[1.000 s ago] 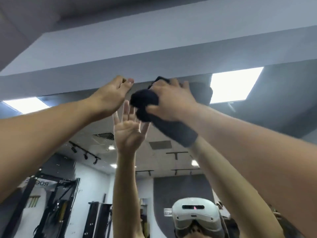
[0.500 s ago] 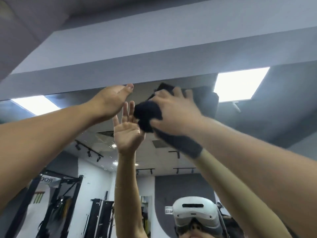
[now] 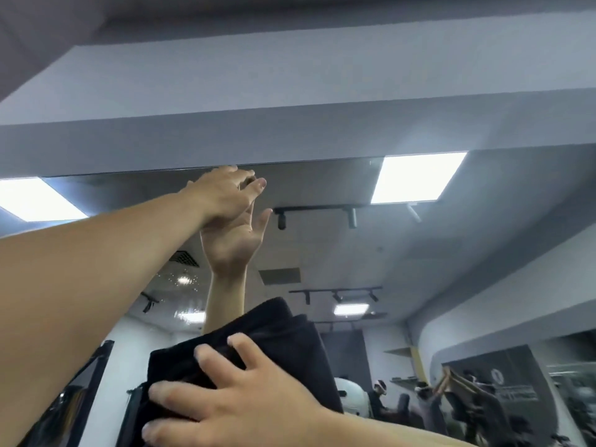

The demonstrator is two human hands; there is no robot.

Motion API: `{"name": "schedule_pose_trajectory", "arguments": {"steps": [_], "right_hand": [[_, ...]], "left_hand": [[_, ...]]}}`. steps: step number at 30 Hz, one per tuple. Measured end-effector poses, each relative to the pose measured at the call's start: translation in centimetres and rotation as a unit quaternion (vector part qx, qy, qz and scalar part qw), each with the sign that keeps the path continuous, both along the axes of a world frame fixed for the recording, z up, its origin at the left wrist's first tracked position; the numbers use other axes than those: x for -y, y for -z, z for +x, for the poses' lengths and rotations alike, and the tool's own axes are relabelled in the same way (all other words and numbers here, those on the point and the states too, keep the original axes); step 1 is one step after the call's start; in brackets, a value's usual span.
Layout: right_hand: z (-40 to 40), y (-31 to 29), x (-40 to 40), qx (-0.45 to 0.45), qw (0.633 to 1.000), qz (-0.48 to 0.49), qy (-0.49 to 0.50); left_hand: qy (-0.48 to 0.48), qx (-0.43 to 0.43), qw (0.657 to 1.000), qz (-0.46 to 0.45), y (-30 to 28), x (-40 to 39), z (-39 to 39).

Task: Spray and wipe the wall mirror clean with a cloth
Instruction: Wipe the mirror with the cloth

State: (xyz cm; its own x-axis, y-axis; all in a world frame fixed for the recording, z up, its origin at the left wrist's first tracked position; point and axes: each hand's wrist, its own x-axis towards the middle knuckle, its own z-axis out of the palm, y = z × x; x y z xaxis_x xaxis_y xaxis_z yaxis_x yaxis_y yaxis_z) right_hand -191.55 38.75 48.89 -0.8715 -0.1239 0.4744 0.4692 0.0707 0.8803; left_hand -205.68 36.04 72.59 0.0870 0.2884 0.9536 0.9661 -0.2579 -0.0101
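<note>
The wall mirror is seen from below, its top edge running under a grey ceiling beam. The left hand is raised to the mirror's top edge, left of its middle, where the straightened fingers are laid flat against the glass; nothing is held in it, and its reflection is seen just beneath, palm outward. The right hand is placed lower, toward the bottom of the view, with its fingers spread wide and pressed flat onto a black cloth. The cloth is folded and bunched, and is held against the glass under the spread fingers rather than being gripped in a fist; its upper edge stands above the fingertips. The two hands are well apart, the left high and the right low. In the mirror are reflected two bright ceiling light panels, black track lights and a ceiling vent. A white headset is partly seen in the reflection just right of the cloth. Whether the glass is wet cannot be told.
</note>
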Motion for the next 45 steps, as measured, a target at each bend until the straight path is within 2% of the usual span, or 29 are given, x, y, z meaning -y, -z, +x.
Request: {"name": "schedule_pose_trajectory", "arguments": {"steps": [3,5,8,11,14,16,18,21,27,30,33,36,38,41,45], "right_hand": [[0.5,-3.5,1.4,-0.024,0.997,-0.074,-0.021],[1.0,-7.7,2.2,-0.085,0.99,-0.114,-0.024],[2.5,-15.0,3.0,-0.224,0.969,-0.097,-0.025],[5.0,-21.6,3.0,-0.366,0.925,-0.094,-0.028],[5.8,-24.4,2.5,-0.459,0.884,-0.085,-0.022],[5.1,-24.2,2.3,-0.479,0.875,-0.072,-0.008],[4.2,-23.1,2.4,-0.473,0.879,-0.066,-0.005],[2.1,-20.1,2.8,-0.415,0.906,-0.087,-0.015],[-5.1,-7.7,2.8,-0.193,0.976,-0.098,-0.014],[-8.9,-0.5,1.6,-0.074,0.994,-0.078,-0.014],[-11.0,2.6,0.2,-0.021,0.999,-0.045,-0.001],[-11.2,0.1,1.3,-0.011,0.996,-0.082,-0.012],[-11.1,-4.0,2.0,-0.036,0.992,-0.121,-0.012],[-10.3,-11.0,2.5,-0.152,0.981,-0.122,-0.017],[-7.6,-19.5,2.8,-0.29,0.951,-0.103,-0.022]], "left_hand": [[-0.007,-0.001,1.0,-0.003,-0.6,0.2,-0.2],[-0.005,0.0,1.0,-0.014,-1.0,1.1,-0.3],[0.037,-0.009,0.999,-0.003,-0.7,2.4,-0.3],[0.024,-0.039,0.998,0.04,0.4,2.7,-1.4],[0.015,-0.047,0.998,0.029,1.6,2.6,-3.5],[0.006,-0.044,0.999,0.026,2.1,2.7,-5.0],[0.005,-0.045,0.999,0.027,2.2,2.8,-6.0],[0.001,-0.038,0.999,0.031,2.0,3.0,-7.0],[0.023,-0.015,0.999,0.034,1.5,3.8,-9.1],[0.014,-0.019,0.999,0.026,1.9,4.5,-10.0],[0.006,-0.035,0.999,0.016,2.5,4.9,-10.5],[0.012,-0.054,0.998,0.003,2.9,4.8,-10.5],[0.02,-0.045,0.999,0.007,2.9,4.9,-10.5],[0.026,-0.022,0.999,0.016,3.1,4.6,-10.8],[-0.007,-0.035,0.999,0.019,3.0,3.7,-12.0]]}}
